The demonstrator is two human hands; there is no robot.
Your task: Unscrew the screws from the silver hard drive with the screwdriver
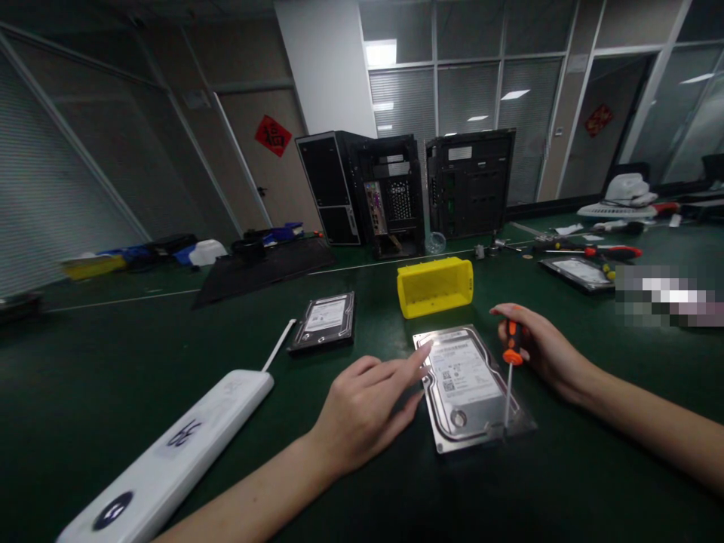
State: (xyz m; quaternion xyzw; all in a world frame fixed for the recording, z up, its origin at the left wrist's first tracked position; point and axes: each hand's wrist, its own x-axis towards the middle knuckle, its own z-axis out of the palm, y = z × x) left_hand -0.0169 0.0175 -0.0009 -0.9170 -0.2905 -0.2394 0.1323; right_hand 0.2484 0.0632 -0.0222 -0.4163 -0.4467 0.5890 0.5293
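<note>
A silver hard drive lies label-up on the green table in front of me. My left hand reaches over its left side, index finger extended onto the label's upper left and the other fingers loosely bent, gripping nothing. In my right hand is a screwdriver with an orange and black handle, held upright. Its shaft points down at the drive's lower right corner; whether the tip sits in a screw is too small to tell. Just behind the drive stands a yellow plastic bin, tipped with its opening toward me.
A second hard drive lies left of centre, beside a long white device with a thin arm. Computer cases stand at the back. Another drive and hand tools lie at the right, near a blurred-out patch.
</note>
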